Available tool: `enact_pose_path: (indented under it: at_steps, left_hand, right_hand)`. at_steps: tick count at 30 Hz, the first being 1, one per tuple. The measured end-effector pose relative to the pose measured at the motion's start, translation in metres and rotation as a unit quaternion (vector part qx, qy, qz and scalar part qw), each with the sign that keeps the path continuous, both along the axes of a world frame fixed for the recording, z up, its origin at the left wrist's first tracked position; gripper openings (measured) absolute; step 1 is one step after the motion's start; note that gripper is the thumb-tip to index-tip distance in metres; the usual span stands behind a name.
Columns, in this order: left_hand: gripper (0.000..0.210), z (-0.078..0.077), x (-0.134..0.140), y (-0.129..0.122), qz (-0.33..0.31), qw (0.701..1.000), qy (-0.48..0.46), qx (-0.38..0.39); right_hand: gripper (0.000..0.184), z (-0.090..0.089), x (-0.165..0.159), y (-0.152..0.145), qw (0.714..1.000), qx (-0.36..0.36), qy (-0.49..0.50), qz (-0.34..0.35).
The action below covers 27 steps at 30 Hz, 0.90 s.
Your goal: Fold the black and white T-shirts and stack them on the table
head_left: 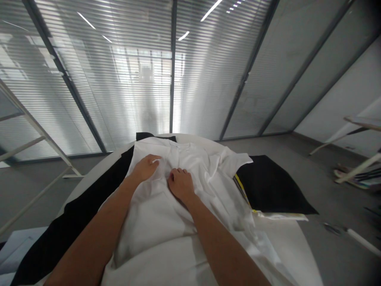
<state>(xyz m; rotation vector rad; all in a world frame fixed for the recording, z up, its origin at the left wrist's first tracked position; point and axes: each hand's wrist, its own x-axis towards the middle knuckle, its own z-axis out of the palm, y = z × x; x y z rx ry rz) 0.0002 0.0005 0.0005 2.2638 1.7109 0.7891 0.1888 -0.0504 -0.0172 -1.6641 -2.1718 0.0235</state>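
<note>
A white T-shirt (154,234) lies spread and wrinkled over a pale table, its neckline at the far end and one sleeve out to the right. My left hand (146,167) is on the upper left of the shirt, thumb and forefinger close together on a bit of the cloth. Just right of it, my right hand (182,183) rests on the chest area with its fingers curled into the fabric. The fingertips of my right hand are partly hidden.
Black cloth (86,202) runs along the shirt's left side. Flat black material (274,184) with a yellow edge lies at the table's (297,242) right. A pale metal frame (38,129) stands left. Glass partitions with blinds (202,87) rise behind; another table (363,122) stands right.
</note>
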Motion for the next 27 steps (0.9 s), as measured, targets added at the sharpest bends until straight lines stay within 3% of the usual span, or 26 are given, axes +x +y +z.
enact_pose_path:
  at_steps: [6,10,14,17,20,23,27]
  left_hand:
    - [0.048,-0.023,-0.004,-0.004,0.044,0.983,0.179,0.0]
    - [0.05,-0.027,-0.002,-0.008,0.041,0.978,0.203,-0.003]
    - [0.049,-0.025,-0.002,-0.008,0.048,0.978,0.203,-0.003]
    - [0.05,-0.026,-0.003,-0.008,0.049,0.978,0.202,0.002]
    - [0.05,-0.027,-0.003,-0.007,0.049,0.979,0.196,0.002]
    - [0.051,-0.026,-0.003,-0.006,0.051,0.98,0.192,-0.005]
    - [0.05,-0.026,-0.003,-0.005,0.054,0.98,0.19,-0.003]
  right_hand:
    - [0.018,0.001,-0.001,0.0,1.0,-0.002,-0.005,-0.001]
    - [0.018,0.003,0.001,0.002,1.0,-0.013,0.004,0.006]
    - [0.02,0.009,0.011,0.009,0.995,-0.077,0.026,0.053]
    - [0.022,0.026,0.028,0.019,0.983,-0.143,0.03,0.107]
    - [0.026,0.057,0.062,0.032,0.975,-0.178,-0.013,0.135]
    - [0.036,0.086,0.111,0.043,0.992,-0.101,-0.062,-0.046]
    - [0.043,0.094,0.183,0.05,0.958,-0.03,-0.056,-0.28]
